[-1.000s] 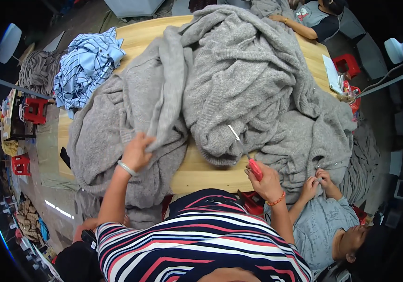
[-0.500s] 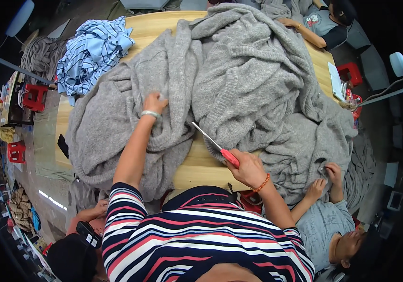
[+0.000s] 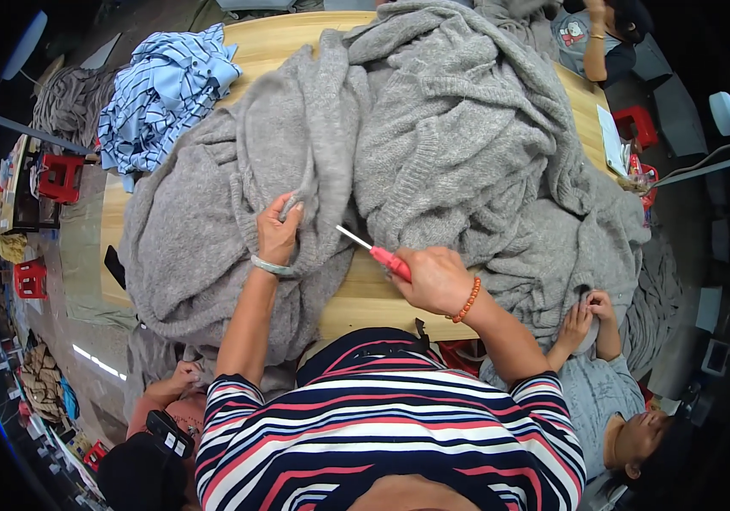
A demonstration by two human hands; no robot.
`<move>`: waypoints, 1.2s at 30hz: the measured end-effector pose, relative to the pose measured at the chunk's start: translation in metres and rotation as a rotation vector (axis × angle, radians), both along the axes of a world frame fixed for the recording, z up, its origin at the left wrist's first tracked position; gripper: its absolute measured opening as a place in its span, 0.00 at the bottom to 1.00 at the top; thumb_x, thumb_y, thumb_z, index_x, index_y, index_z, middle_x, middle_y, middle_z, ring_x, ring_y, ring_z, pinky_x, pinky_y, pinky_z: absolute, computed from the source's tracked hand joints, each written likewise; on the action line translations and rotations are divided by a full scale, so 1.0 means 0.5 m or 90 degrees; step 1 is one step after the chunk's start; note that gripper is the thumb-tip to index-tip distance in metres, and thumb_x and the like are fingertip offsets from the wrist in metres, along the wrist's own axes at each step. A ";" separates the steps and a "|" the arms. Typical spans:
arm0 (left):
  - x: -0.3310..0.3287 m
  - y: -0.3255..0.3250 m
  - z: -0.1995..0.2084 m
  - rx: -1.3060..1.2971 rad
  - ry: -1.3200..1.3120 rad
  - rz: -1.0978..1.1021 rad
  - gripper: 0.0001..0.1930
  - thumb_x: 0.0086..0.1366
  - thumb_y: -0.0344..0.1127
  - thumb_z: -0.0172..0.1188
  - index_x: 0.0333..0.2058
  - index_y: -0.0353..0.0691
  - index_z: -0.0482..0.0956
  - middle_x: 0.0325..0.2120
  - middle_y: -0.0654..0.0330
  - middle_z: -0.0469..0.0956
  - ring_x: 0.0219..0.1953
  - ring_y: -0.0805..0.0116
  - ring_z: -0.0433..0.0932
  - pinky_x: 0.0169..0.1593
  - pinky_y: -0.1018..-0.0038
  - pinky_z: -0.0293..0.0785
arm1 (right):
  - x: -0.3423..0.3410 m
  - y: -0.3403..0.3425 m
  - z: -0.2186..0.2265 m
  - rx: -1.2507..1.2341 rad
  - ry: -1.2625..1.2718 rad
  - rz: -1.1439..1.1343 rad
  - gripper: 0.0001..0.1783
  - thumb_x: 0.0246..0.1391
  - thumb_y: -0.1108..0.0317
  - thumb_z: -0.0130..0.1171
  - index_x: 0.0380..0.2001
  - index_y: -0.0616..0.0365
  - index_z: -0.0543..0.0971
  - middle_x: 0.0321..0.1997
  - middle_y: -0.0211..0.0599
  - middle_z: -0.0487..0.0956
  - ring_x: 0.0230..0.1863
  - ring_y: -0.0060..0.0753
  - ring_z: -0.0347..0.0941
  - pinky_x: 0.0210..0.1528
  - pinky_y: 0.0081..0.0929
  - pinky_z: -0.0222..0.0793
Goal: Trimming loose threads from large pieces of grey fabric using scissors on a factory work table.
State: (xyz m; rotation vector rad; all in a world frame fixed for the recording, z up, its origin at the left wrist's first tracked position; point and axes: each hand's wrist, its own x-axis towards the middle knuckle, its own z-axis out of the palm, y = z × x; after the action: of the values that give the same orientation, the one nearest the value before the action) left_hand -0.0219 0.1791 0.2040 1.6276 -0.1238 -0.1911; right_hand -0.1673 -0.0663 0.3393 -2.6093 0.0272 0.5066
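Observation:
My left hand (image 3: 276, 232) pinches a fold of the left grey knit garment (image 3: 184, 200), thumb against fingers. My right hand (image 3: 440, 279) is closed around a red-handled tool (image 3: 391, 263) with a slim metal shaft. The tool's tip points up and left, close to the fold beside my left hand; whether it touches the knit I cannot tell. Its exact kind is hidden by my fingers. A larger heap of grey knitwear (image 3: 458, 145) fills the middle and right of the wooden table (image 3: 365, 308).
A blue checked fabric pile (image 3: 165, 94) lies at the table's far left. Co-workers' hands (image 3: 588, 317) handle grey knit at the right; another person's hand (image 3: 181, 379) is at the lower left. Red stools (image 3: 60, 177) stand on the floor. Papers (image 3: 610, 140) lie at the right edge.
My left hand has drawn nearer to me and now pinches a raised knit fold. The red-handled tool has shifted slightly left. The far-right co-worker's arm has lifted off the pile.

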 end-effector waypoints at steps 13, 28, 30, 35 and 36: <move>-0.076 0.081 0.015 -0.038 0.081 -0.015 0.14 0.64 0.26 0.58 0.49 0.33 0.79 0.34 0.70 0.78 0.33 0.85 0.70 0.37 0.85 0.67 | 0.085 -0.022 -0.045 -0.056 -0.022 -0.049 0.13 0.53 0.57 0.58 0.33 0.55 0.79 0.27 0.52 0.80 0.34 0.57 0.78 0.40 0.50 0.73; -0.059 0.077 0.178 0.012 -0.002 -0.521 0.18 0.57 0.26 0.57 0.48 0.35 0.77 0.33 0.63 0.72 0.34 0.73 0.71 0.41 0.76 0.68 | -0.032 -0.064 -0.011 0.096 -0.121 -0.169 0.12 0.55 0.61 0.60 0.40 0.52 0.79 0.29 0.49 0.80 0.33 0.57 0.77 0.36 0.44 0.72; -0.092 0.066 0.095 0.132 0.172 -0.376 0.23 0.59 0.29 0.61 0.55 0.35 0.71 0.31 0.61 0.72 0.36 0.74 0.73 0.38 0.76 0.72 | -0.046 -0.067 -0.024 0.062 -0.091 -0.158 0.12 0.55 0.60 0.60 0.40 0.52 0.79 0.28 0.49 0.80 0.33 0.58 0.77 0.36 0.45 0.72; -0.047 -0.011 -0.045 0.050 0.146 -0.142 0.33 0.60 0.30 0.64 0.63 0.37 0.61 0.41 0.60 0.71 0.41 0.72 0.73 0.48 0.76 0.72 | -0.068 -0.050 -0.041 0.065 -0.068 -0.146 0.12 0.54 0.60 0.59 0.38 0.53 0.77 0.26 0.52 0.79 0.31 0.58 0.77 0.35 0.50 0.71; -0.032 -0.036 -0.070 0.184 -0.014 -0.068 0.35 0.60 0.29 0.63 0.64 0.37 0.60 0.46 0.55 0.71 0.45 0.68 0.73 0.52 0.73 0.71 | -0.070 -0.046 -0.043 0.057 -0.064 -0.138 0.12 0.54 0.59 0.59 0.38 0.53 0.77 0.25 0.52 0.79 0.31 0.58 0.77 0.35 0.50 0.71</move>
State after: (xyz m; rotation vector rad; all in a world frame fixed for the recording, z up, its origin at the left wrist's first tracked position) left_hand -0.0381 0.1613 0.1692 1.9124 -0.2078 -0.2821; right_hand -0.2025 -0.0891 0.3177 -2.5025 0.2464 0.2923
